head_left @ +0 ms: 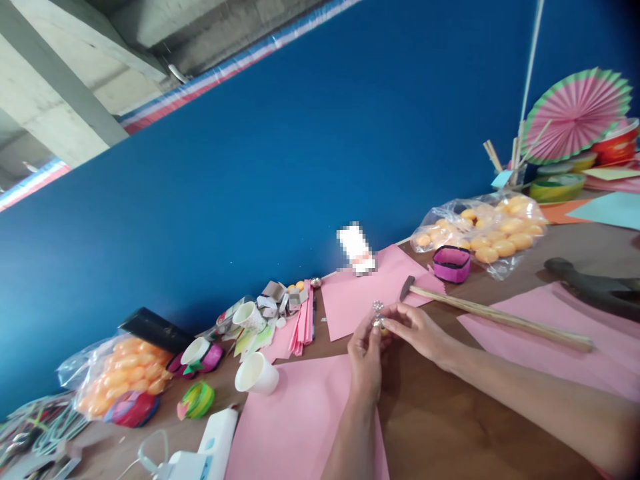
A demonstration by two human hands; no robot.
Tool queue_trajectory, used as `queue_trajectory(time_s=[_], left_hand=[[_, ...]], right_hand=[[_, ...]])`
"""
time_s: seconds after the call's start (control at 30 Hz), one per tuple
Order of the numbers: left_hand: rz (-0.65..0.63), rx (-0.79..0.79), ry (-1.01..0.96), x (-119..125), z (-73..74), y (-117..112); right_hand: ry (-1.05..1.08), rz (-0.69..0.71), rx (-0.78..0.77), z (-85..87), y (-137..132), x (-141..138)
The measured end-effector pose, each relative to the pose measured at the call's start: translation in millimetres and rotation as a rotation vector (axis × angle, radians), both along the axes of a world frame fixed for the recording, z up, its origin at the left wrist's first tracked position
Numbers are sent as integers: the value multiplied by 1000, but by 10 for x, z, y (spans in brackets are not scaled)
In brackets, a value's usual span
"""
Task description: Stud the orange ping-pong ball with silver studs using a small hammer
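Note:
My left hand [365, 357] and my right hand [417, 330] meet over the brown table [450, 413], both pinched on a small silvery ornament [377, 312] held between the fingertips. The hands hover above the edges of pink paper sheets [295, 420]. A hammer [490, 313] with a long wooden handle lies just beyond my right hand, its head near a small magenta box [451, 263].
Bags of orange balls lie at the back right [487, 233] and far left [117, 380]. White paper cups [256, 373], folded pink strips [303, 323], a tape roll [197, 399], a white glue gun [210, 443] and a pink paper fan [575, 113] sit along the blue wall [300, 167].

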State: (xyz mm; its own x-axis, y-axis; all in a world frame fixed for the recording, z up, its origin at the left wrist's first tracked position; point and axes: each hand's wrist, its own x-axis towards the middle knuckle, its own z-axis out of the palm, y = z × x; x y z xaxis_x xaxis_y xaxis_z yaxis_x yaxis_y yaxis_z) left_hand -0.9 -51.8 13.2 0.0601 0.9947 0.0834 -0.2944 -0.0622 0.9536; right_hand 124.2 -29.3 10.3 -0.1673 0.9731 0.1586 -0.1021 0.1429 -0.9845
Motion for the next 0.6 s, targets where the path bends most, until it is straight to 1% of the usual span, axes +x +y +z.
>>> queue_trajectory(time_s=[0.1, 0.23, 0.37, 0.47, 0.57, 0.6], left_hand=[[-1, -6, -12, 8, 7, 2], [28, -19, -11, 23, 40, 3], [86, -56, -17, 10, 35, 16], [134, -100, -55, -13, -5, 28], [137, -102, -86, -22, -40, 38], [139, -95, -90, -22, -47, 41]], right_hand=[[-5, -9, 3, -2, 10, 2], [-17, -5, -4, 22, 11, 13], [7, -73, -13, 82, 29, 24], [2, -159, 10, 233, 59, 63], [-29, -224, 5, 477, 84, 190], [-63, -212, 6, 556, 88, 263]])
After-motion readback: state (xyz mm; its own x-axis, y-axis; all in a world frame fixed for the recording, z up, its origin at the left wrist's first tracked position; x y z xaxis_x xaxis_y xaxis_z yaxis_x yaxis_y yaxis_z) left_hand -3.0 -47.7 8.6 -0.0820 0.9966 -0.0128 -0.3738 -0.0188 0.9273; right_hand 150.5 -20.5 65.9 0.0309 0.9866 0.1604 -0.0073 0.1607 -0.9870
